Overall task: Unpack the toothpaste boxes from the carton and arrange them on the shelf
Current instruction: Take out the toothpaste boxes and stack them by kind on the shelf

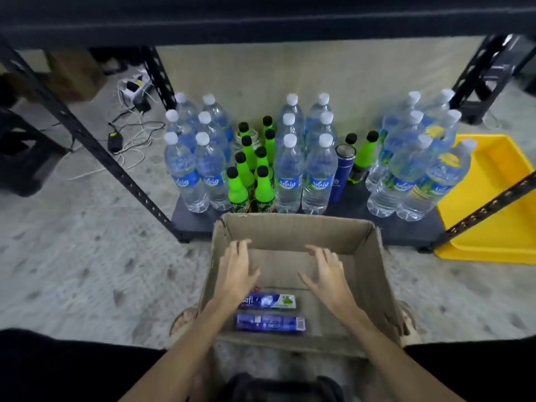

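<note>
Down at the lower centre of the frame, two toothpaste boxes lie flat on the bottom of the open carton (374,256): the upper toothpaste box (271,301) (its left end hidden under a wrist) and the lower toothpaste box (270,322) just below it, parallel and slightly apart. Both hands hover inside the carton holding nothing; the left hand (236,271) and right hand (329,275) have their fingers spread and straight. Beyond the carton, the shelf (194,219) carries water bottles (290,169), green bottles (249,169) and a blue flask (342,172). A yellow tray (493,204) sits at the right.
</note>
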`<control>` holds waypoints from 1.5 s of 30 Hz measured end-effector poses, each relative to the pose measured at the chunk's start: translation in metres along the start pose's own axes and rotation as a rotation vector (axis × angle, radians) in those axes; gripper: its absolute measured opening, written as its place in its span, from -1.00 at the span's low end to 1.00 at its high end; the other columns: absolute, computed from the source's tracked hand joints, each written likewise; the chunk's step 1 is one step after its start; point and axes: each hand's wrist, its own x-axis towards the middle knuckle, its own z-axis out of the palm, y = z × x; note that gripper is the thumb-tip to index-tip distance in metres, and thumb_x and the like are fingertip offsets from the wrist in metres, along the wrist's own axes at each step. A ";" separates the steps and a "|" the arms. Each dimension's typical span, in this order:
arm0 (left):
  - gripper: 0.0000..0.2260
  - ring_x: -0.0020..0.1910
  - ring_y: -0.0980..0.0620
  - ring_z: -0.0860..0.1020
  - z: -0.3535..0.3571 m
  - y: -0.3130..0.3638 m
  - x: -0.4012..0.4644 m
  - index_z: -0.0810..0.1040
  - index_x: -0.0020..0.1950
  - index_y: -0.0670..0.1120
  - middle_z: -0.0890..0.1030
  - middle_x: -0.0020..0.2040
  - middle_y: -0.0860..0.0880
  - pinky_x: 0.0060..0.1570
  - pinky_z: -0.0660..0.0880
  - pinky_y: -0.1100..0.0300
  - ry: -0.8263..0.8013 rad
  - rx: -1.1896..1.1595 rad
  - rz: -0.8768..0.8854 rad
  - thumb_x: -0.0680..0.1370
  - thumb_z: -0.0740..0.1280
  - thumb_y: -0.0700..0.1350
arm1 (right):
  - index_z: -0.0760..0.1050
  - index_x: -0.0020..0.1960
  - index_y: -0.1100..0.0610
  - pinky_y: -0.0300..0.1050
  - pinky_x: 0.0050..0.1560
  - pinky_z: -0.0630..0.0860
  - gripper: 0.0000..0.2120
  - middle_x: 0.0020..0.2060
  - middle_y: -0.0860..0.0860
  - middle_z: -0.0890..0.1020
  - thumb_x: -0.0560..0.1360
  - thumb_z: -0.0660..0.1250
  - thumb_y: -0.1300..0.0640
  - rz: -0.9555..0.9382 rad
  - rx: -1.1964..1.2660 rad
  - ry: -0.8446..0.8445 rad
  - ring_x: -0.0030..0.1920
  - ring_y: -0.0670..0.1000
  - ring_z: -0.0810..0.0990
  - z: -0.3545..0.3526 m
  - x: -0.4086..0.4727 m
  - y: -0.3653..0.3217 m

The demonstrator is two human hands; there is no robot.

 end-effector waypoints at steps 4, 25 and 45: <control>-0.42 0.36 -0.11 0.42 0.030 -0.026 0.000 0.26 0.51 -0.11 0.38 0.42 -0.12 0.32 0.35 0.02 -0.205 0.167 -0.025 0.57 0.40 0.01 | 0.39 0.38 -0.02 -0.02 0.21 0.34 -0.48 0.23 -0.02 0.52 0.48 0.47 -0.01 0.029 -0.021 -0.240 0.24 0.05 0.47 0.034 -0.017 0.024; -0.47 0.42 -0.13 0.39 0.129 -0.067 0.006 0.22 0.55 0.09 0.37 0.51 -0.03 0.41 0.33 -0.09 -0.634 0.256 0.123 0.61 0.30 0.05 | 0.38 0.46 -0.19 -0.03 0.26 0.25 -0.39 0.36 -0.04 0.54 0.45 0.47 -0.10 0.023 -0.141 -0.670 0.28 0.02 0.35 0.101 -0.039 0.069; -0.62 0.27 -0.10 0.45 0.128 -0.080 0.025 0.38 0.46 -0.01 0.52 0.33 -0.06 0.29 0.37 -0.01 -0.374 0.133 0.134 0.64 0.26 -0.08 | 0.36 0.39 -0.07 -0.03 0.34 0.23 -0.48 0.39 -0.04 0.45 0.48 0.42 -0.07 -0.062 -0.298 -0.587 0.37 0.02 0.30 0.100 -0.032 0.069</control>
